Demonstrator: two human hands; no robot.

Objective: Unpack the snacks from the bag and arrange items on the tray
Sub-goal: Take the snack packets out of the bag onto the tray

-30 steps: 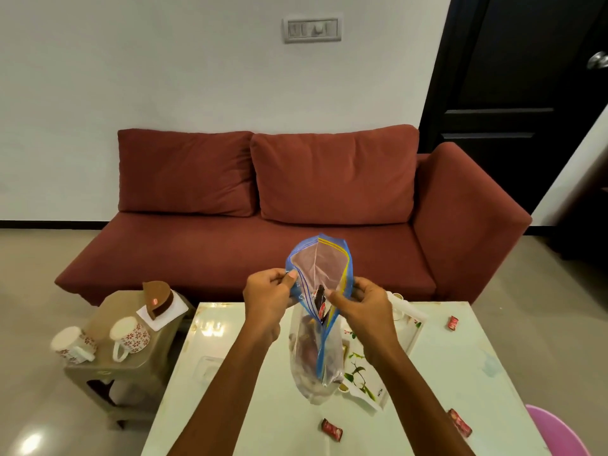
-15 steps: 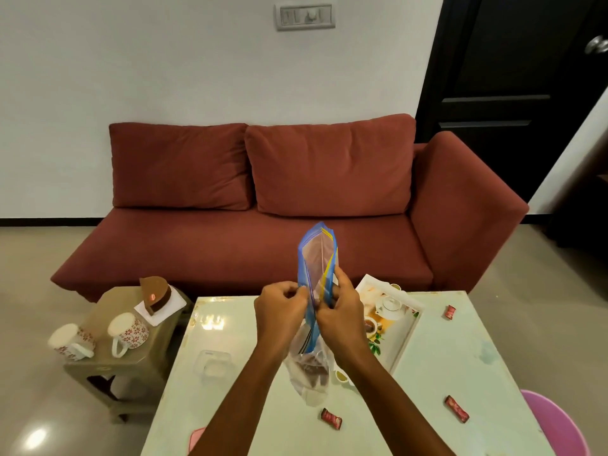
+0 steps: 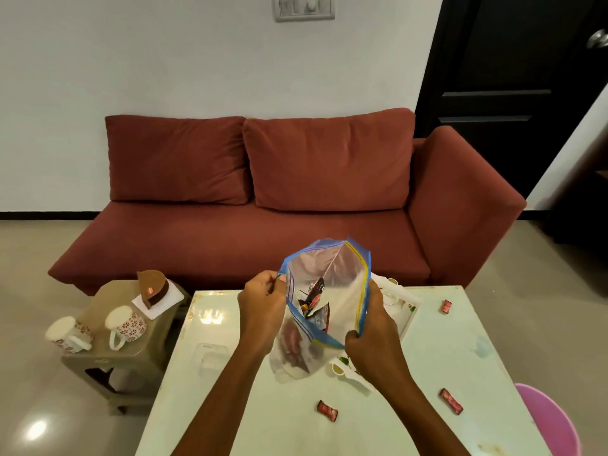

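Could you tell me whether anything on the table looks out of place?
Three small red wrapped candies lie loose on the pale glossy table, off the tray: one front centre, one front right, one far right.

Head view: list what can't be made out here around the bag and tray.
- Tray: mostly hidden behind the zip bag and right hand; whether any snack lies on it cannot be told.
- Snack packets in the bag: too small and crumpled to read or count.
- Bag's lower contents: blurred through the plastic, partly behind the left hand.
- Pink object: cut off by the frame's right edge.
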